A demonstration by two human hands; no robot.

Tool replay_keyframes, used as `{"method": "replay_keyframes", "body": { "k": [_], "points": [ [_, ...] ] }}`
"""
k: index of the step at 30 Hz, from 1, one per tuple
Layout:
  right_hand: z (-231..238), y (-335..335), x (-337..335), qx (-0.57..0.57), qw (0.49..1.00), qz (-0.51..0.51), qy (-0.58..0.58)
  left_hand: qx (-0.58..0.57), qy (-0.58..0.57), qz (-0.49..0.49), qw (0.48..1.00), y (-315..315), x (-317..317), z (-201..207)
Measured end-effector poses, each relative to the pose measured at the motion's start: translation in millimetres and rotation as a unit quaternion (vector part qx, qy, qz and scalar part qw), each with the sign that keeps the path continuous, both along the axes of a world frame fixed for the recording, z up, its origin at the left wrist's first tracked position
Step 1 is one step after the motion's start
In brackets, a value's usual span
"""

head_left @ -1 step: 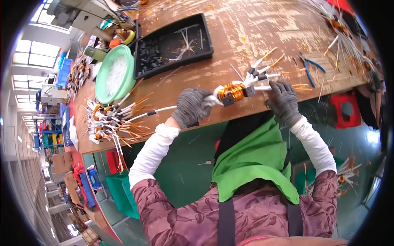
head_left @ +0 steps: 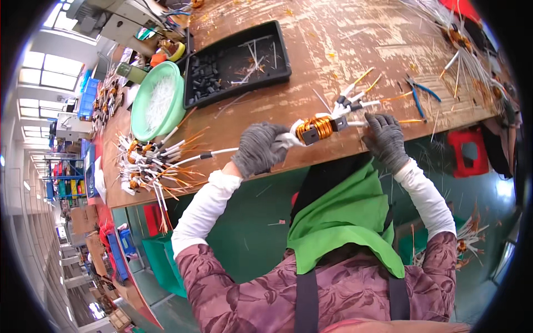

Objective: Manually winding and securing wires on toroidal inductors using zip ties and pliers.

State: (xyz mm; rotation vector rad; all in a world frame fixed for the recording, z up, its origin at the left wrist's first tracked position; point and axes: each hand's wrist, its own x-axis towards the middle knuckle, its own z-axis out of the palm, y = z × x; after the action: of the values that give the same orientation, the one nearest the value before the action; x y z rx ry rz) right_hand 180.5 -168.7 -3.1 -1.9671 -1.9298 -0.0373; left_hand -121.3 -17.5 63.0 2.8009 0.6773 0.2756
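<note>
A copper-wound coil (head_left: pixel 315 129) with dark square core pieces lies at the table's near edge. White-sleeved leads (head_left: pixel 348 100) with black tubing pieces and bare copper ends fan out from its right side. My left hand (head_left: pixel 259 147), in a grey glove, is closed round the white-sleeved leads on the coil's left; one long lead (head_left: pixel 222 151) with a black piece sticks out past it. My right hand (head_left: pixel 387 143), also gloved, closes its fingers on a white lead right of the coil, and a copper end shows beyond them. The fingertips are partly hidden.
A black tray (head_left: pixel 239 64) holds short black tubes and white strips. Beside it sits a green basin (head_left: pixel 158 100) of white sleeves. Finished-looking coils (head_left: pixel 150 161) are heaped at left, more wires (head_left: pixel 461 50) at far right. Blue-handled pliers (head_left: pixel 421 94) lie right of my hand; a red stool (head_left: pixel 467 152) stands below.
The view has shifted slightly. My right hand has moved a little on the lead, and fewer copper ends show beyond it. My left hand keeps its grip.
</note>
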Motion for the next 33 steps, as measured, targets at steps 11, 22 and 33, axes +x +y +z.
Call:
{"method": "replay_keyframes", "body": {
  "k": [11,22,33],
  "points": [
    [97.3,72.0,-6.3,-0.257,0.949,0.18,-0.009,-0.556,0.108,0.117,0.816,44.2,-51.0,0.5],
    [93.9,135.3,-16.9,-0.428,0.868,0.243,-0.062,-0.106,-0.169,-0.055,0.978,-3.3,87.8,-6.2],
    [68.9,115.7,36.3,-0.343,0.905,0.166,-0.189,-0.236,-0.056,0.048,0.969,-7.1,122.7,-73.7]
  ]
}}
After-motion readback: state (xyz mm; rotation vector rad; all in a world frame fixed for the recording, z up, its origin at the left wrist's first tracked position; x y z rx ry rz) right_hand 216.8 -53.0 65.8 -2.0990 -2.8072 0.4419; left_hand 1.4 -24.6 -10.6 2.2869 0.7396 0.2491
